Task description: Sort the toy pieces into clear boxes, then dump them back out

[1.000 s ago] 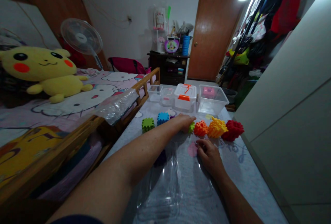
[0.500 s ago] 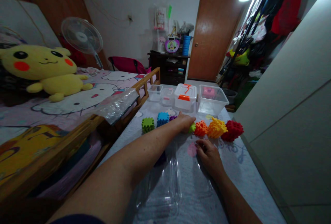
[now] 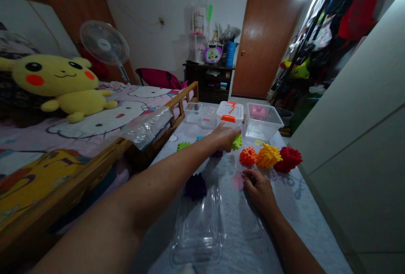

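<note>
My left hand [image 3: 226,136] reaches across the table, its fingers closed on a lime green toy block [image 3: 236,142] with notched edges. Lower down, my right hand [image 3: 257,183] rests on the tablecloth with loosely curved fingers, thumb apart, nothing seen in them. Past it sit an orange block [image 3: 248,156], a yellow block [image 3: 268,155] and a red block [image 3: 288,159]. My left forearm partly covers a green block [image 3: 183,146], a blue block [image 3: 199,138] and a purple block [image 3: 217,154]. A dark purple block [image 3: 195,186] lies by the clear plastic lid [image 3: 199,231].
Along the table's far end stand clear tubs [image 3: 192,113], a lidded box with orange clips [image 3: 230,111] and a larger open bin [image 3: 264,122] with something pink at it. A wooden bed rail [image 3: 148,132] borders the left side; a pale cabinet [image 3: 354,139] the right.
My left hand has moved slightly up and away with the lime green block, which is now apart from the orange one. My right hand stays at the same spot. The view has shifted a little.
</note>
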Demonstrator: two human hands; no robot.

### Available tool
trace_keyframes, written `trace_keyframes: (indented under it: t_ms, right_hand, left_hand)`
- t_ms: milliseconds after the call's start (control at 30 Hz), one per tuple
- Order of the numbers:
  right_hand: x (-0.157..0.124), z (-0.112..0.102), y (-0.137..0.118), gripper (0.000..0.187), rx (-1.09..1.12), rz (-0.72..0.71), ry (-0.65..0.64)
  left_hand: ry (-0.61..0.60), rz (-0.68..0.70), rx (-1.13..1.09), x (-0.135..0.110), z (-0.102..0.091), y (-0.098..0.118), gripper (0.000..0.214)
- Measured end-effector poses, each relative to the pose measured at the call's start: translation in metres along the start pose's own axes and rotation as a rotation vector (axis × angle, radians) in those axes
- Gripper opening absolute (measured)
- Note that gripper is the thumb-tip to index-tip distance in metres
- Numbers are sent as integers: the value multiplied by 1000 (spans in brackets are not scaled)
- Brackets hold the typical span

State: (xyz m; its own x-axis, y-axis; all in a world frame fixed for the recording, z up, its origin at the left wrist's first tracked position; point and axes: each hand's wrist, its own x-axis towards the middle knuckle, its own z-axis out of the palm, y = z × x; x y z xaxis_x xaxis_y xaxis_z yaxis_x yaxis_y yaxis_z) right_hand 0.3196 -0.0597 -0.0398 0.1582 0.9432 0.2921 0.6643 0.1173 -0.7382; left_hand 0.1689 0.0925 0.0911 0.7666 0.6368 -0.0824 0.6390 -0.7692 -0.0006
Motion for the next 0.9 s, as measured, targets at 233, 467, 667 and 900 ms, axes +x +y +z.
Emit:
trace_keyframes:
  t_ms: [233, 467, 667, 900]
  right_hand:
    - [0, 0, 0, 24, -14, 3, 2]
    - [0, -1, 0, 27, -17, 6, -5]
    - [0, -1, 0, 28, -36, 15, -13]
    - [0, -1, 2, 27, -31, 17, -9]
  left_hand:
    - [112, 152, -115, -91, -39, 12, 63]
    - [-71, 132, -171, -188, -11, 48, 49]
    - [-169, 10, -197, -209, 26, 65, 41]
    - [-199, -10, -192, -199, 43, 66, 45]
